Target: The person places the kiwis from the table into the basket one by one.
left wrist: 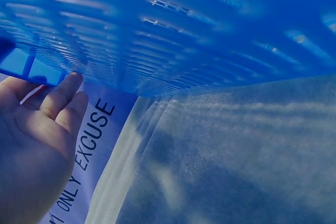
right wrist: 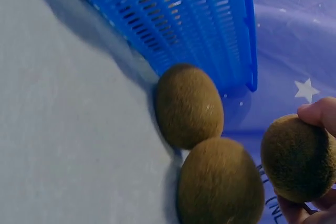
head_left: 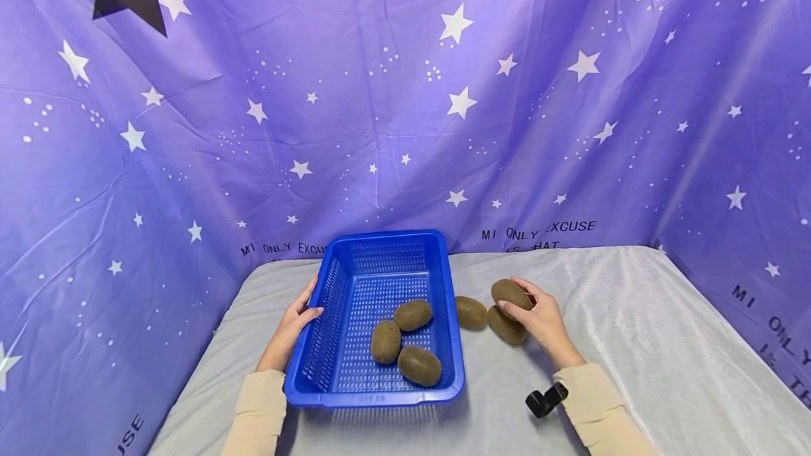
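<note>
A blue plastic basket point(head_left: 374, 398) with slotted walls stands on the table, and three brown kiwis, among them a front one point(head_left: 419, 366), lie inside it. My left hand point(head_left: 293, 326) grips the basket's left rim; in the left wrist view its fingers point(left wrist: 63, 95) reach the rim's edge. To the right of the basket, my right hand point(head_left: 541, 315) holds a kiwi point(right wrist: 296, 158) between thumb and fingers, raised over the table. Beneath and beside it, two more kiwis rest on the cloth: one point(head_left: 472, 313) by the basket wall, another point(head_left: 505, 326) partly hidden under the held one.
A pale grey cloth point(head_left: 633, 343) covers the table. Purple curtains point(head_left: 380, 125) with stars and printed words hang behind it and along both sides. A small black device point(head_left: 546, 400) sits at my right wrist.
</note>
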`<state>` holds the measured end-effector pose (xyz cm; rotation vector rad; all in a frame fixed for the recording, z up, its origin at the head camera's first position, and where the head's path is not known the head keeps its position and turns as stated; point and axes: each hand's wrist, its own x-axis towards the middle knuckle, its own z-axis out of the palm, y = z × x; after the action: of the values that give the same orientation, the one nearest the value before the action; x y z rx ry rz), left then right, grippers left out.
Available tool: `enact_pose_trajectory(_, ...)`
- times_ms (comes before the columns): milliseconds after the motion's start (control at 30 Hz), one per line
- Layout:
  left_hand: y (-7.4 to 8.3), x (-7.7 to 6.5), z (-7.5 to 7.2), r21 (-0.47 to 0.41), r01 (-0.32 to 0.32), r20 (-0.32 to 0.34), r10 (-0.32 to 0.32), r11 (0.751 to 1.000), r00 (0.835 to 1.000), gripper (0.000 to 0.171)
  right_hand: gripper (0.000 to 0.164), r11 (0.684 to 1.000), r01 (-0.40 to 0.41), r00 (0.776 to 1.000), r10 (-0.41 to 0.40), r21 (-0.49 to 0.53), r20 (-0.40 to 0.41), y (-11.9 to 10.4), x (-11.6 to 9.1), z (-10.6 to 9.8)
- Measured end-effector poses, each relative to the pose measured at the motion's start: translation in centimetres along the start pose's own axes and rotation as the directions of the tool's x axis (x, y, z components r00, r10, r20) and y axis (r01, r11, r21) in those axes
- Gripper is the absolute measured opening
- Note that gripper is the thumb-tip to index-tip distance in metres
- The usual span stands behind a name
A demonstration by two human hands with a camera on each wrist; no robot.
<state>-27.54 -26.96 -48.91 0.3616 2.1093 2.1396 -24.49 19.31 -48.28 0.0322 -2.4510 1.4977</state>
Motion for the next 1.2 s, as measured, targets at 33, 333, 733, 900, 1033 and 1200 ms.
enact_pose_trajectory(33, 0.0, 0.0, 0.0, 0.001, -0.003, -0.001, 0.003, 1.000, 1.000, 0.068, 0.058, 1.000, 0.004, 1.000, -0.004, -0.004, 0.003, -0.2, 0.0, 0.1)
enact_pose_trajectory(333, 0.0, 0.0, -0.1, 0.001, -0.008, 0.002, 0.008, 1.000, 1.000, 0.068, 0.056, 0.998, 0.064, 0.996, -0.063, -0.002, 0.060, -1.6, -0.1, 0.7)
enact_pose_trajectory(733, 0.0, 0.0, -0.2, -0.033, -0.002, 0.018, 0.002, 0.999, 1.000, 0.067, 0.056, 0.992, 0.120, 0.983, -0.124, 0.036, 0.133, -4.2, -0.7, 1.6)
enact_pose_trajectory(900, 0.0, -0.1, -0.1, -0.010, 0.003, -0.001, -0.003, 1.000, 1.000, 0.067, 0.058, 0.987, 0.142, 0.975, -0.154, 0.079, 0.161, -5.0, -0.9, 2.2)
enact_pose_trajectory(1033, 0.0, 0.0, 0.0, 0.000, 0.003, -0.009, -0.003, 1.000, 1.000, 0.067, 0.057, 0.985, 0.140, 0.969, -0.157, 0.103, 0.189, -5.5, -1.2, 2.5)
enact_pose_trajectory(1200, -0.1, 0.1, -0.1, -0.022, -0.010, -0.002, 0.010, 1.000, 1.000, 0.067, 0.057, 0.980, 0.170, 0.960, -0.188, 0.099, 0.208, -6.1, -1.3, 3.1)
